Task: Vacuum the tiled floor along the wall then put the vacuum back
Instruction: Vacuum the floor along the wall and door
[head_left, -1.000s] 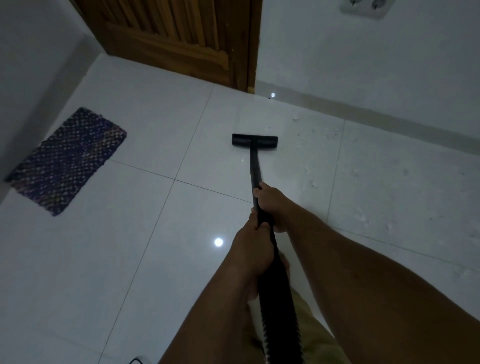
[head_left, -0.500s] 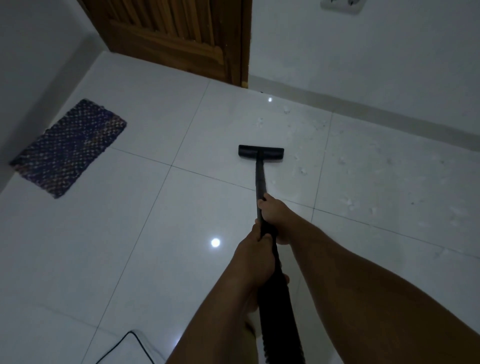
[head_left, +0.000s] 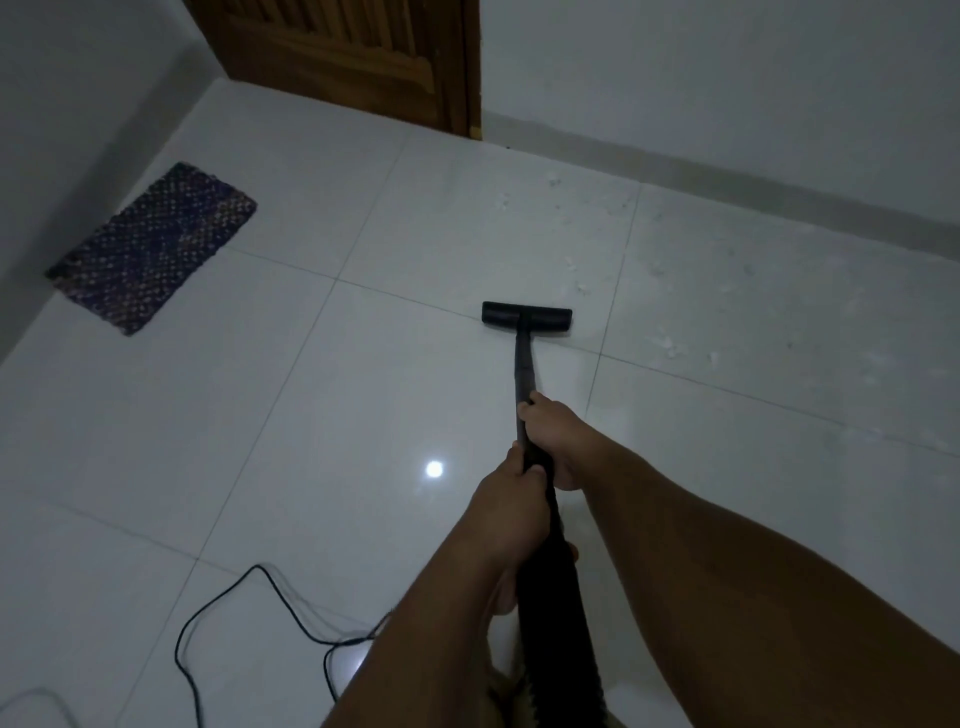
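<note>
A black vacuum wand (head_left: 523, 364) with a flat T-shaped head (head_left: 527, 318) is gripped by both hands, right hand (head_left: 553, 434) ahead of left hand (head_left: 511, 493), fingers curled round it. The head is set on the glossy white tiled floor (head_left: 311, 415), well apart from the wall (head_left: 727, 78); a mat (head_left: 153, 247), door (head_left: 353, 52) and cord (head_left: 234, 613) are seen.

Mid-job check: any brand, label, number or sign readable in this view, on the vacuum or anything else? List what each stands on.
None: no text can be read anywhere in this dim view.
Vacuum wand and floor head: plain black, no visible label.
Wooden door, woven mat, wall: no lettering or signs.
Left hand and right hand cover part of the wand.
</note>
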